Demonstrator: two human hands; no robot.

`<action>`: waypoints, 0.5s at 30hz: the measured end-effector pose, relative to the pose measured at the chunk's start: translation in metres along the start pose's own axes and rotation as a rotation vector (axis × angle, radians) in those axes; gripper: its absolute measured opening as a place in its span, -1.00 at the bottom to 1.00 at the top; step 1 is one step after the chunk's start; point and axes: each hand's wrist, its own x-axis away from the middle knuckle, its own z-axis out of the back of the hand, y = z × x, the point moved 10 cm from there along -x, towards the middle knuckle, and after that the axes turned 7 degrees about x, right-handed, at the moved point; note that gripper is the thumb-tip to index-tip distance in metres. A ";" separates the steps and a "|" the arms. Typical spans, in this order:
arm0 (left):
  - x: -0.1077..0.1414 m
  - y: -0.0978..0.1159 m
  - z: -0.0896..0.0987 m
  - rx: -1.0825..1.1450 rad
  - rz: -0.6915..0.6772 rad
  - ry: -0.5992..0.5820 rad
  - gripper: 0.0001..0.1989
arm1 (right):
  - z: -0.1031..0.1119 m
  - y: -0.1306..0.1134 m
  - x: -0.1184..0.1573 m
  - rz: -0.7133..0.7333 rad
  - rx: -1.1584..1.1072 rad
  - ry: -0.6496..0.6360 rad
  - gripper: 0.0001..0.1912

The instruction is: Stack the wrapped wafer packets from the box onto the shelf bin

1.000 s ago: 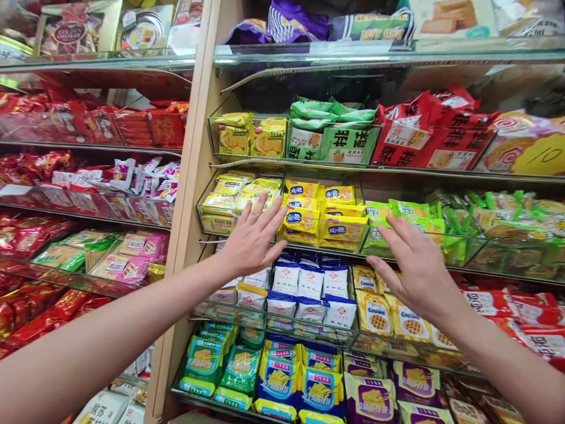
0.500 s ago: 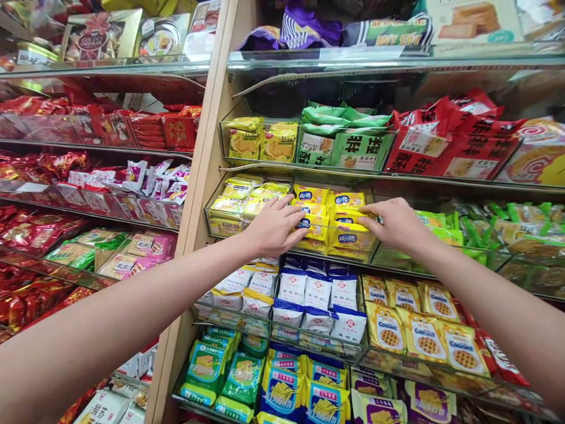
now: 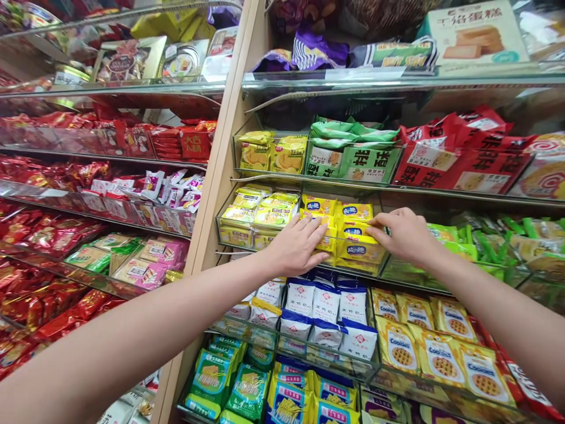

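Yellow snack packets (image 3: 356, 250) with blue oval labels stand stacked in a clear shelf bin (image 3: 353, 266). My left hand (image 3: 299, 244) lies over the left stack, its fingers stretched out across the packets and covering part of them. At the right edge of the right stack is my right hand (image 3: 402, 235), thumb and forefinger bent close together on a packet's edge. Its other fingers are curled, partly hidden behind the hand. Just left of my left hand, pale yellow packets (image 3: 276, 209) fill the neighbouring compartment.
Above are green packets (image 3: 366, 162) and red packets (image 3: 468, 165). White-and-blue packets (image 3: 326, 303) and cookie packets (image 3: 424, 347) sit in bins below. A wooden upright (image 3: 220, 159) divides this unit from the left shelves. A glass shelf edge (image 3: 397, 82) runs overhead.
The view has shifted, so the shelves appear lower and further right. My left hand has slid right, further over the left yellow stack. My right hand stays at the right stack's edge.
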 end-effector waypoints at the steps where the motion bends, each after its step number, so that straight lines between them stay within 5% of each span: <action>1: 0.001 0.001 -0.001 -0.003 0.009 -0.001 -0.40 | 0.000 -0.003 0.004 -0.007 0.021 0.012 -0.72; 7: 0.003 -0.001 -0.003 -0.037 0.070 0.022 -0.42 | 0.004 -0.028 0.015 0.102 -0.009 0.128 -0.61; 11: 0.009 0.013 0.016 -0.020 0.087 0.051 -0.46 | 0.012 -0.030 0.030 0.065 -0.032 0.210 -0.55; 13: 0.037 0.032 0.031 0.014 0.042 0.047 -0.50 | 0.032 -0.033 0.065 0.048 -0.123 0.315 -0.54; 15: 0.092 0.055 0.043 0.043 -0.032 0.024 -0.52 | 0.048 -0.041 0.121 0.042 -0.285 0.325 -0.57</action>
